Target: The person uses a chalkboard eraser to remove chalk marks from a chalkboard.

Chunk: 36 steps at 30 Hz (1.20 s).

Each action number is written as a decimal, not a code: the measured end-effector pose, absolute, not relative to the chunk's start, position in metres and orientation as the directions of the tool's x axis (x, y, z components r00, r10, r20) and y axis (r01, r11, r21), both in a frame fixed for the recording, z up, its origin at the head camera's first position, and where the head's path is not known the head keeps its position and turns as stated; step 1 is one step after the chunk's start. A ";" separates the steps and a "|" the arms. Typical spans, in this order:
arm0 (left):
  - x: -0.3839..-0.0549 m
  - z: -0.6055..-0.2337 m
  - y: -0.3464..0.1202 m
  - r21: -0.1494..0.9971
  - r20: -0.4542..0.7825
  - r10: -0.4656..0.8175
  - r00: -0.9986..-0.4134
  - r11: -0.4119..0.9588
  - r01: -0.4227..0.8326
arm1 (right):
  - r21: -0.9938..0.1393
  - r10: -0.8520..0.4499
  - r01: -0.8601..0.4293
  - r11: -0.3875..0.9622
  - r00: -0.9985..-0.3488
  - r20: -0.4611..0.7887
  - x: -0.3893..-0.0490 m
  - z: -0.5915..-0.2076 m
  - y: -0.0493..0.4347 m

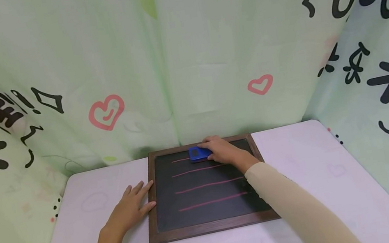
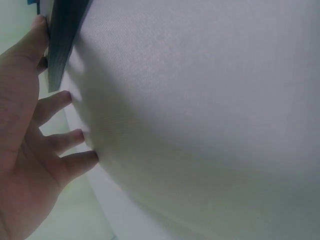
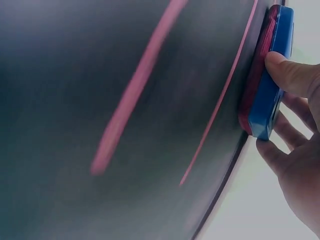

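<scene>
Blue eraser (image 1: 198,154), right hand (image 1: 224,151) gripping — blackboard edge (image 1: 173,150) beyond, room leftward

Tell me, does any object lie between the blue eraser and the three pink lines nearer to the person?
Nothing visible: only bare board shows between the eraser, held in the right hand, and those lines. The right sleeve hangs over the board's right side.
</scene>
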<state>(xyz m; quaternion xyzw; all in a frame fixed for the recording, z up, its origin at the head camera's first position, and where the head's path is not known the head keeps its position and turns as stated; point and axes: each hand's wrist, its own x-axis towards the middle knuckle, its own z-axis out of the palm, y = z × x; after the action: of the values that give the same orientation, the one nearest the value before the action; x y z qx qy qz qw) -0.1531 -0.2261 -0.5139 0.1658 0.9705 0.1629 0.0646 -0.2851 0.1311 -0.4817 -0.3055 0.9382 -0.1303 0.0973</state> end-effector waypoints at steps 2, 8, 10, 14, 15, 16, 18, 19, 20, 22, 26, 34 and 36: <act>-0.153 -0.513 -0.227 0.336 -0.075 0.341 -0.937 0.893 0.299 | -0.308 -0.601 -0.547 0.778 -0.791 -0.113 -0.285 -0.481 0.122; -0.152 -0.512 -0.227 0.339 -0.074 0.340 -0.938 0.893 0.297 | -0.307 -0.607 -0.551 0.776 -0.784 -0.130 -0.287 -0.480 0.093; -0.152 -0.512 -0.228 0.337 -0.073 0.341 -0.937 0.893 0.298 | -0.304 -0.610 -0.552 0.776 -0.780 -0.138 -0.288 -0.480 0.083; -0.153 -0.512 -0.227 0.336 -0.073 0.341 -0.937 0.893 0.299 | -0.296 -0.602 -0.543 0.786 -0.781 -0.166 -0.287 -0.478 0.065; -0.153 -0.512 -0.227 0.339 -0.073 0.339 -0.938 0.893 0.297 | -0.287 -0.600 -0.543 0.789 -0.781 -0.173 -0.287 -0.478 0.060; -0.154 -0.512 -0.227 0.341 -0.072 0.340 -0.937 0.892 0.298 | -0.281 -0.594 -0.538 0.795 -0.784 -0.181 -0.287 -0.478 0.056; -0.155 -0.512 -0.226 0.345 -0.074 0.340 -0.937 0.891 0.296 | -0.260 -0.586 -0.536 0.803 -0.788 -0.189 -0.286 -0.479 0.046; -0.155 -0.512 -0.225 0.345 -0.077 0.338 -0.938 0.892 0.293 | -0.253 -0.584 -0.536 0.806 -0.789 -0.189 -0.286 -0.480 0.041; -0.156 -0.513 -0.225 0.343 -0.080 0.338 -0.938 0.893 0.293 | -0.245 -0.583 -0.538 0.807 -0.790 -0.187 -0.285 -0.481 0.036; -0.156 -0.514 -0.226 0.338 -0.083 0.340 -0.937 0.894 0.295 | -0.234 -0.585 -0.544 0.806 -0.792 -0.175 -0.284 -0.483 0.026; -0.156 -0.516 -0.226 0.330 -0.088 0.340 -0.936 0.897 0.295 | -0.196 -0.588 -0.560 0.805 -0.795 -0.148 -0.280 -0.484 0.010; -0.155 -0.515 -0.227 0.332 -0.095 0.333 -0.938 0.899 0.286 | -0.185 -0.581 -0.555 0.811 -0.801 -0.144 -0.275 -0.484 0.002; -0.155 -0.515 -0.227 0.337 -0.092 0.335 -0.938 0.897 0.287 | -0.192 -0.580 -0.552 0.811 -0.801 -0.147 -0.275 -0.484 0.002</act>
<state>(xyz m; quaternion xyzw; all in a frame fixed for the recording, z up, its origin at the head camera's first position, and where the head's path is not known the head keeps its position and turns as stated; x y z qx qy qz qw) -0.1550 -0.2275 -0.5152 0.1602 0.9710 0.1611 0.0739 -0.2754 0.0021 -0.4839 -0.2991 0.9464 -0.0700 0.0996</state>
